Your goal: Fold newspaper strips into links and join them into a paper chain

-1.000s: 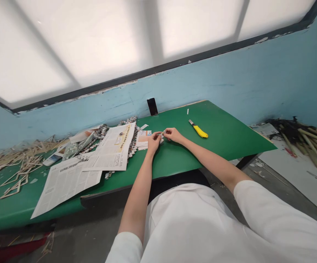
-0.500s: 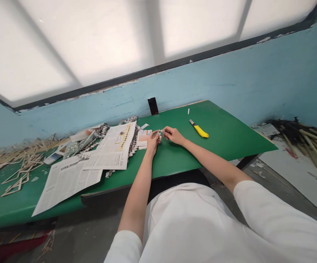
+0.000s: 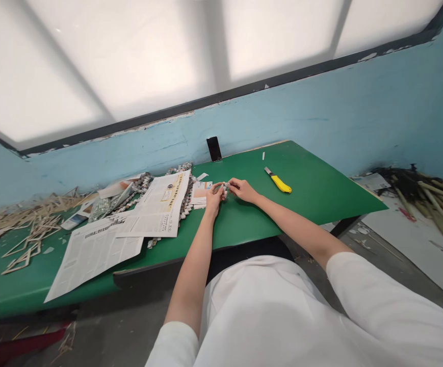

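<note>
Between my fingertips is a small folded-paper piece, whitish and grey, held over the green table. My left hand pinches it from the left. From the right, my right hand closes thumb and forefinger at its upper edge; the fingers hide much of the piece. Just left of my left hand lies a stack of cut paper strips, partly orange. A yellow-handled utility knife lies to the right of my right hand, its blade pointing away from me.
Newspaper sheets overlap chains of folded paper on the left. Thin wooden sticks are heaped at the far left. A phone leans against the blue wall. Bamboo poles lie on the floor at right.
My right fingers have come in slightly against the folded-paper piece, closing the small gap between the two hands. Everything else stays where it was.
</note>
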A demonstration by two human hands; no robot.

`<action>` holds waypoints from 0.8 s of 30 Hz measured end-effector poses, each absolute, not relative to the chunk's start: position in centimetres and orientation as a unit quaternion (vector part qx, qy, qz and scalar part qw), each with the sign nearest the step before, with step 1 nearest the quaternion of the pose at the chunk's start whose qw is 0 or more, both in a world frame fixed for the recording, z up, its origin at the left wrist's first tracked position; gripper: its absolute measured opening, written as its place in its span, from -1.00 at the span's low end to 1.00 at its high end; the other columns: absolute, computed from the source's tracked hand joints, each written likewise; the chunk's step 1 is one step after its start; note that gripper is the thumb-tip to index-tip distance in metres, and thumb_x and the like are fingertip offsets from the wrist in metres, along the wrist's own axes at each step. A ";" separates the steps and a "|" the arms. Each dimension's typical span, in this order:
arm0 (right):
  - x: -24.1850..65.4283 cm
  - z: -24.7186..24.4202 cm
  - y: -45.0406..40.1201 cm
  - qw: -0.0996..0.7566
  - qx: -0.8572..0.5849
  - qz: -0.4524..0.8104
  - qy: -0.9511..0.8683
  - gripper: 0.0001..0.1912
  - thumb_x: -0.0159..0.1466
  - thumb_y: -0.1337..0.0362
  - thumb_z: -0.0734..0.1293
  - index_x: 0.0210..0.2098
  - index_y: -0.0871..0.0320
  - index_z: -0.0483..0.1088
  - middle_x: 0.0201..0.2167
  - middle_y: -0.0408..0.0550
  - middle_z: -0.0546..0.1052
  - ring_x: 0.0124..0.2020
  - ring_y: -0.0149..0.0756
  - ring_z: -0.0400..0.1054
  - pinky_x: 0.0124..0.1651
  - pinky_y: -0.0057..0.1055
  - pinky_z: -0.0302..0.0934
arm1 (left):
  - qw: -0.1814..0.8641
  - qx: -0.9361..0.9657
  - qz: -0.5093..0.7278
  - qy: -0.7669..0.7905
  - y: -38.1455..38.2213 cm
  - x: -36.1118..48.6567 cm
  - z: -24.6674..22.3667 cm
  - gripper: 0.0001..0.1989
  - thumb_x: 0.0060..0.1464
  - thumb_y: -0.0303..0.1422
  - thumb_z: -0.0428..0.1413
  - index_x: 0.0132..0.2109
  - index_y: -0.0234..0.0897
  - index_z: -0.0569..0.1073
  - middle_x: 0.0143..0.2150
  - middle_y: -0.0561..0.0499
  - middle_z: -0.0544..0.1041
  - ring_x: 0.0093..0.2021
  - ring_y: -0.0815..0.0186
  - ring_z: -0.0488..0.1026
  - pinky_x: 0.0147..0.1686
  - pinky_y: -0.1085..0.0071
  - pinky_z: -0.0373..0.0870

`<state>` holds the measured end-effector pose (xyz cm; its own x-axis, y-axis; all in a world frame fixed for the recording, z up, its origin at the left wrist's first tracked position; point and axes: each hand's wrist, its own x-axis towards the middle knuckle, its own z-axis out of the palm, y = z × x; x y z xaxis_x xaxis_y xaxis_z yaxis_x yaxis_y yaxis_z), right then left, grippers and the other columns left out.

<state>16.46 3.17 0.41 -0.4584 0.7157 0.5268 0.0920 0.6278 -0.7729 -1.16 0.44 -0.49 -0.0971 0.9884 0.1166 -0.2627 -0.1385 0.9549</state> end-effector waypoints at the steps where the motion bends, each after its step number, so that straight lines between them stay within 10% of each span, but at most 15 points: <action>1: 16.5 0.4 3.2 0.452 -0.260 0.341 -0.782 -0.64 0.44 -0.06 0.23 -0.24 0.09 0.40 -0.47 -0.15 0.47 -0.49 -0.32 0.26 -0.35 -0.38 0.16 | 0.498 0.449 0.613 0.417 0.4 -1.1 -0.5 -0.44 -0.14 -0.06 0.45 -0.09 -0.31 0.51 -0.48 0.08 0.50 -0.58 0.47 0.32 -0.57 0.50 0.23; 24: 16.5 -0.7 4.8 0.464 -0.220 0.418 -0.750 -0.79 0.38 0.14 0.25 -0.32 0.12 0.35 -0.55 -0.22 0.28 -0.51 -0.35 0.11 -0.37 -0.38 0.03 | 0.446 0.513 0.587 0.440 0.2 -1.0 -0.3 -0.45 -0.08 -0.01 0.39 -0.08 -0.36 0.60 -0.47 0.02 0.52 -0.57 0.45 0.30 -0.58 0.50 0.20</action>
<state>16.46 4.83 -0.74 -0.4731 0.7169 0.5121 -0.0584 0.5544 -0.8302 -0.99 0.21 -0.28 -0.0758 0.9747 0.2101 -0.0715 -0.2154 0.9739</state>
